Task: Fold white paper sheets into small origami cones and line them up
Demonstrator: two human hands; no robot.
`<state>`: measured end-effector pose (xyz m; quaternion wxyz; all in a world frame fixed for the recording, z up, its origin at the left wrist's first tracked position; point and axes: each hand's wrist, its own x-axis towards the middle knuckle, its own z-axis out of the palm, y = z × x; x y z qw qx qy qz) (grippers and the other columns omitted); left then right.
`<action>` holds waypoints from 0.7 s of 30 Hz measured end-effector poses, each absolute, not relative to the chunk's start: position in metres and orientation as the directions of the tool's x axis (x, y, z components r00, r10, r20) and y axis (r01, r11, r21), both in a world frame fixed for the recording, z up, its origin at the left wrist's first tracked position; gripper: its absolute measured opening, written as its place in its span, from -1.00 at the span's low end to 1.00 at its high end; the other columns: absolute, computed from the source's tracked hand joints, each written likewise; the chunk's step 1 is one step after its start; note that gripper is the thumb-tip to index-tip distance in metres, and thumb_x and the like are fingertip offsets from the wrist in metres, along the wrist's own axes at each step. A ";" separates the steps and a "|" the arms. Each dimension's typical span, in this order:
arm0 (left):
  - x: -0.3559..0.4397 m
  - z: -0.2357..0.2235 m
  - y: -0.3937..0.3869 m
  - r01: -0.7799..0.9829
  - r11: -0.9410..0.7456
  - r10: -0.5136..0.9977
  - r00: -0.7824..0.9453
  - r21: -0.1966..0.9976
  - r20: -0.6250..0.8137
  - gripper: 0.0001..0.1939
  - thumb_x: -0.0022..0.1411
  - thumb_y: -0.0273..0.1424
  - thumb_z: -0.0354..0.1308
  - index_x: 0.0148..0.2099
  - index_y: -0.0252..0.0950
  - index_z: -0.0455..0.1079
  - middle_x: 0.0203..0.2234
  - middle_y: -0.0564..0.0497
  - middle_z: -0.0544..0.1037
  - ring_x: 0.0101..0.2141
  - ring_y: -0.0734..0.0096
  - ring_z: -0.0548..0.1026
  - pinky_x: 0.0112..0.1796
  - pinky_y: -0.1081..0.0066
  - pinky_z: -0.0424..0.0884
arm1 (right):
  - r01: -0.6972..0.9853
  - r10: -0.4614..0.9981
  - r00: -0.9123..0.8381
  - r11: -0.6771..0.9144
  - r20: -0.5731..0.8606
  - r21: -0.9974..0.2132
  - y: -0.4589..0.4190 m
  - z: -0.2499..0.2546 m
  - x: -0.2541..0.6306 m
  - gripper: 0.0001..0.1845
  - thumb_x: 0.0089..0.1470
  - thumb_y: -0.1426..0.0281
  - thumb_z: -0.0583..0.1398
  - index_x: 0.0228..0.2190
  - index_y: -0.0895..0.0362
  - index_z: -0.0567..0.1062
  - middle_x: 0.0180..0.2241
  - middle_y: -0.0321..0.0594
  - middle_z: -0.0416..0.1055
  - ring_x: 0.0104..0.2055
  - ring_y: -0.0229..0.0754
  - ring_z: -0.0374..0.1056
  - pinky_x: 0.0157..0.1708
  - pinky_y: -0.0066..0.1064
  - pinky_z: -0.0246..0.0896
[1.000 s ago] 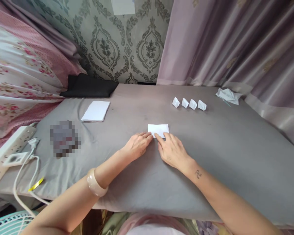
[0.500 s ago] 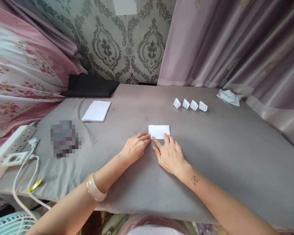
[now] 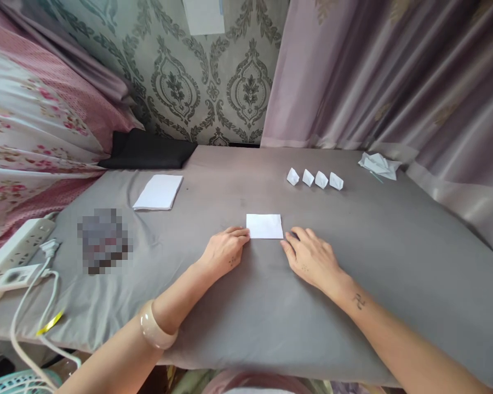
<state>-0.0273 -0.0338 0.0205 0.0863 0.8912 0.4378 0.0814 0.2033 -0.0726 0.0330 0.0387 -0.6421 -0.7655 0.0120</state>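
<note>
A folded white paper (image 3: pixel 264 226) lies flat on the grey cloth in front of me, its long side running left to right. At its lower left corner, my left hand (image 3: pixel 227 248) has its fingers pressed together, the tips gripping the edge; the thumb is mostly hidden. My right hand (image 3: pixel 311 255) rests on the cloth just beyond the paper's right end, fingers spread and holding nothing. Farther back to the right stand several small folded white paper shapes (image 3: pixel 321 180) in a row.
A stack of white paper (image 3: pixel 159 192) lies at the left, with a folded black cloth (image 3: pixel 150 150) behind it. Nearer are a blurred-out object (image 3: pixel 103 241) and a white power strip (image 3: pixel 14 257) with cables. Crumpled white paper (image 3: pixel 378 164) sits at the back right.
My right hand has slid across the paper to the left, then lifted off and moved right past its end. The left hand has stayed at the left corner. The view has shifted slightly.
</note>
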 end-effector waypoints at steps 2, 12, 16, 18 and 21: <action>-0.020 0.029 -0.026 0.797 -0.542 0.833 0.552 0.266 0.041 -0.66 0.20 -0.57 -0.10 -0.22 -0.22 0.49 -0.15 0.02 0.58 -0.10 0.30 0.48 -0.32 0.45 0.42 | 0.981 0.993 -0.120 0.119 0.001 -0.155 -0.055 0.037 0.213 -0.59 0.24 0.28 -0.04 -0.38 0.09 0.56 -0.16 -0.15 0.45 -0.15 -0.09 0.34 -0.28 -0.32 0.20; 0.010 0.019 0.004 0.781 -0.294 0.955 0.226 0.551 0.191 -0.66 0.18 -0.56 -0.12 -0.34 -0.23 0.48 -0.37 0.00 0.57 -0.32 0.33 0.48 -0.37 0.44 0.31 | 0.803 0.973 -0.208 0.114 -0.096 -0.585 0.020 0.027 0.214 -0.66 -0.09 0.31 0.26 -0.19 0.09 0.48 -0.18 -0.17 0.41 -0.11 -0.11 0.30 -0.16 -0.36 0.15; -0.003 0.007 0.005 0.759 -0.304 0.952 0.211 0.575 0.223 -0.68 0.17 -0.56 -0.10 -0.35 -0.23 0.48 -0.37 0.01 0.56 -0.31 0.32 0.47 -0.30 0.41 0.34 | 0.751 0.961 -0.158 -0.033 -0.228 -0.659 0.015 0.025 0.218 -0.79 -0.18 0.33 0.29 -0.39 0.10 0.49 -0.46 -0.32 0.42 -0.44 -0.27 0.28 -0.48 -0.47 0.07; -0.006 0.007 0.005 0.752 -0.314 0.947 0.205 0.579 0.247 -0.67 0.17 -0.58 -0.11 -0.32 -0.23 0.48 -0.37 0.00 0.56 -0.30 0.32 0.47 -0.29 0.39 0.36 | 0.714 0.951 -0.133 -0.102 -0.278 -0.692 0.009 0.024 0.221 -0.87 -0.14 0.33 0.27 -0.51 0.14 0.46 -0.57 -0.35 0.38 -0.55 -0.33 0.22 -0.58 -0.50 0.00; -0.005 0.009 0.004 0.722 -0.406 0.911 0.274 0.560 0.306 -0.63 0.12 -0.63 -0.12 -0.19 -0.25 0.45 -0.30 -0.03 0.55 -0.26 0.31 0.46 -0.27 0.38 0.40 | 0.625 0.940 -0.061 -0.226 -0.335 -0.747 0.000 0.025 0.223 -0.81 -0.01 0.31 0.17 -0.54 0.16 0.42 -0.58 -0.30 0.41 -0.63 -0.38 0.18 -0.66 -0.53 -0.05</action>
